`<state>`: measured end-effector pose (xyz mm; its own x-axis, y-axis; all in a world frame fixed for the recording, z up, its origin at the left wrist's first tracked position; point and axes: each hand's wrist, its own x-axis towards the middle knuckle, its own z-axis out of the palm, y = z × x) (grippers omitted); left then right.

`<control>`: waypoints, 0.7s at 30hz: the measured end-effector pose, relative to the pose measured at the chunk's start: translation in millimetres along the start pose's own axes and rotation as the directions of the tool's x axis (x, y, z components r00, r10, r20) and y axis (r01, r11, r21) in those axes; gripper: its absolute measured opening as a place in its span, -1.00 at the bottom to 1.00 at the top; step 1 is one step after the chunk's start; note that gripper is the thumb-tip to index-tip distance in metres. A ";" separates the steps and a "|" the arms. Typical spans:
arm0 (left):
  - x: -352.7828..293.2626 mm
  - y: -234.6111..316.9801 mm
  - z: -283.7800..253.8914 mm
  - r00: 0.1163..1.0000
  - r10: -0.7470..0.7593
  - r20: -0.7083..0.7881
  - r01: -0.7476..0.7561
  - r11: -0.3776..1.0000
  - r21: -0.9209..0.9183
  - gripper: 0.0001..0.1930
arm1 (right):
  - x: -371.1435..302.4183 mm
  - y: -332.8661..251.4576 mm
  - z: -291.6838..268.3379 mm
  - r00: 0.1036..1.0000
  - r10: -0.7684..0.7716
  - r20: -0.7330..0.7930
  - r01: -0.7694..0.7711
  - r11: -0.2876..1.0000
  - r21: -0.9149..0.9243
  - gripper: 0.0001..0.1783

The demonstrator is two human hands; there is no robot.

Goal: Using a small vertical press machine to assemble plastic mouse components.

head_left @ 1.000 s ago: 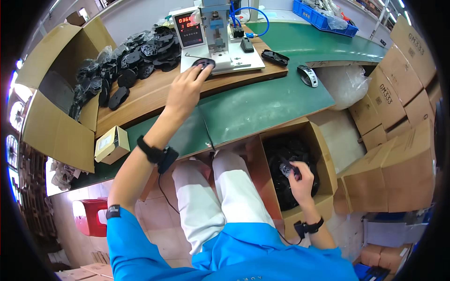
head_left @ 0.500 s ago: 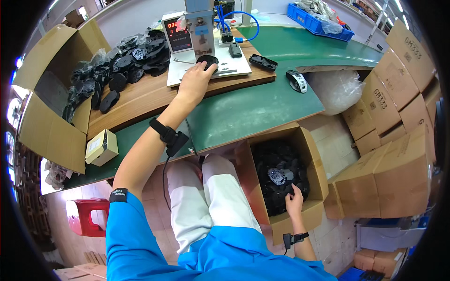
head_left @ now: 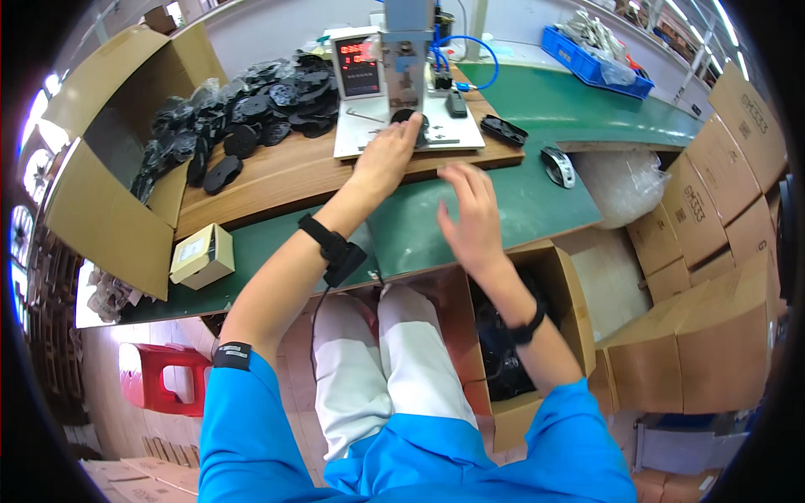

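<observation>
head view, looking down at a seated person in a blue top and white trousers. the left hand reaches forward onto the white base plate of a small bench press, with its fingers laid over a black mouse shell that sits on the plate under the press column; the grip is partly hidden, so whether the fingers clamp the shell or only rest on it cannot be told. the right hand hangs above the green mat near the front edge of the bench, fingers spread apart and holding nothing, well short of the plate. a red-digit counter box stands just beside the press on its left. a heap of black mouse parts lies on the wooden board to the left, next to a large open carton. a small cardboard box sits on the green mat near the left forearm. one black shell lies at the right end of the board, and a finished mouse lies on the mat beyond it. under the right forearm, an open carton of black parts stands on the floor beside the person's knees. a blue tray rests at the far right of the bench.
</observation>
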<state>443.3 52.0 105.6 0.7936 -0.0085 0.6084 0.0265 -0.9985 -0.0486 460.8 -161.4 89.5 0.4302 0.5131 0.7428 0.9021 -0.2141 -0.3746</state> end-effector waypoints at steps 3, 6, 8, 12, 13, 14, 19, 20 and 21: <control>-2.1 -6.1 2.0 0.998 -0.055 0.016 0.056 0.993 -0.107 -0.32 | 58.2 23.2 50.7 0.995 -0.099 0.023 0.101 0.981 -0.168 -0.46; -1.5 -7.4 5.8 0.994 -0.102 0.047 0.108 0.981 -0.161 -0.35 | 82.6 38.4 78.8 0.973 -0.078 0.218 0.139 0.949 -0.282 -0.57; -4.9 -7.2 -1.9 0.998 -0.060 0.018 0.062 0.971 -0.231 -0.32 | 88.4 46.5 86.6 0.984 -0.145 0.107 0.170 0.942 -0.291 -0.70; -20.6 -23.5 -8.6 0.986 -0.149 0.068 0.164 0.891 -0.424 -0.22 | 95.2 39.7 86.9 0.985 -0.117 0.127 0.154 0.929 -0.336 -0.77; -28.8 -42.7 -9.0 0.989 -0.111 -0.092 0.083 0.959 -0.272 -0.21 | 98.0 35.1 86.0 0.984 -0.115 0.137 0.152 0.942 -0.300 -0.76; -36.9 -63.7 -11.2 0.970 -0.040 -0.238 0.017 0.995 -0.099 -0.20 | 100.5 31.2 84.8 0.983 -0.112 0.146 0.148 0.953 -0.265 -0.75; -66.5 -183.6 -72.9 0.774 -0.603 0.193 0.555 0.793 0.250 -0.31 | 95.9 41.8 78.3 0.987 -0.078 0.142 0.118 0.947 -0.300 -0.82; -83.3 -228.7 -89.8 0.668 -0.688 0.283 0.608 0.724 0.326 -0.21 | 99.4 34.4 83.2 0.987 -0.091 0.132 0.125 0.953 -0.276 -0.82; -98.3 -255.5 -99.2 0.654 -0.681 0.330 0.566 0.730 0.383 -0.17 | 99.4 35.2 83.5 0.987 -0.087 0.138 0.124 0.951 -0.283 -0.85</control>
<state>298.3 302.5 136.8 0.7017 0.6920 0.1698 0.7014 -0.7127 0.0062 532.5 -48.6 103.8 0.3410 0.6396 0.6889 0.9207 -0.3751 -0.1074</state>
